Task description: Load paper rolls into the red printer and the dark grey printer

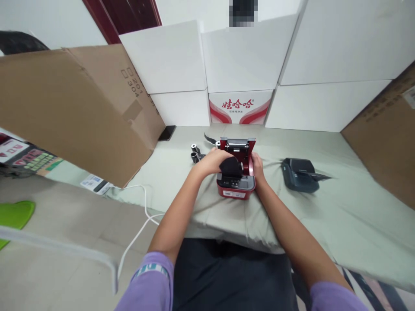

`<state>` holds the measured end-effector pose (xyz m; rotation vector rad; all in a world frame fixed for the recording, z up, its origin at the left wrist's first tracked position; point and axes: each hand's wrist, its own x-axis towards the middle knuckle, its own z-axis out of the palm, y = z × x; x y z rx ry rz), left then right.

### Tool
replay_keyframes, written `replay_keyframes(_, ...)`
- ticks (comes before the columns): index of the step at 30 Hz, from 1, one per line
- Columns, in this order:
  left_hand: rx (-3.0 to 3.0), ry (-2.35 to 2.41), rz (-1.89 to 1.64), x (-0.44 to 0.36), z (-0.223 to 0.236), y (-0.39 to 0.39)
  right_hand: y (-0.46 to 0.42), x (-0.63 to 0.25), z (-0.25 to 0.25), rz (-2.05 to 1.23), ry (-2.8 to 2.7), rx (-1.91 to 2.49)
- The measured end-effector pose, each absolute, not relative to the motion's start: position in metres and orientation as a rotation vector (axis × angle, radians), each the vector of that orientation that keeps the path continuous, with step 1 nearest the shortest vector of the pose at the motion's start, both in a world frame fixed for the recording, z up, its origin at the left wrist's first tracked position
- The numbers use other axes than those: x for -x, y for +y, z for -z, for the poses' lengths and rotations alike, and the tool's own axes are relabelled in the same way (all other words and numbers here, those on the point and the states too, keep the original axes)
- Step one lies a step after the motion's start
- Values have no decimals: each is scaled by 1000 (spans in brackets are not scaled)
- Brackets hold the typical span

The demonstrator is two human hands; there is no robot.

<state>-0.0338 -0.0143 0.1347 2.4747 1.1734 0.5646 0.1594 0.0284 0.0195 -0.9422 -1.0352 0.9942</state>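
A small red label printer [236, 192] stands on the cloth in front of me, its lid [238, 149] raised. My left hand [214, 161] is closed on a black roll [231, 167], which is at the printer's open bay; whether it sits fully inside I cannot tell. Along the printer's right side, my right hand [257, 166] rests against the body, its fingers partly hidden behind the lid and wall. Left of the printer lie a few black rolls [195, 156] with pale cores, one with a loose black strip [210, 139].
To the right sits a dark grey printer [300, 175] with a dark strip sticking out. A phone [167, 133] lies by the brown carton [81, 103] on the left. White boxes [243, 60] line the back. A white cable [145, 203] hangs off the front-left edge.
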Motion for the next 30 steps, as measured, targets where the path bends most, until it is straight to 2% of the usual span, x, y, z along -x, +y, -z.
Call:
replay_keyframes(2, -2248, 1162, -875, 52, -131, -29, 28, -159, -19, -1010, -1028, 934)
replay_keyframes(5, -1796, 1476, -1425, 80, -113, -50, 29, -160, -17, -1022, -1034, 924)
replay_keyframes(8, -1402, 1798, -1609, 105, -84, -59, 29, -160, -17, -1036, -1019, 924)
replay_keyframes(13, -1323, 2143, -1457, 136, -46, -58, 28, -161, -20, -1037, -1003, 938)
replay_keyframes(17, -1365, 2316, -1246, 147, -35, -59, 28, -161, -20, -1045, -1004, 936)
replay_keyframes(20, -1428, 2404, -1086, 147, -41, -64, 29, -161, -18, -1039, -1009, 924)
replay_keyframes(26, -1600, 2446, -1068, 131, -75, -45, 28, -160, -20, -1013, -1046, 963)
replay_keyframes(30, -1640, 2365, -615, 128, -88, -3, 28, -160, -21, -1002, -1048, 975)
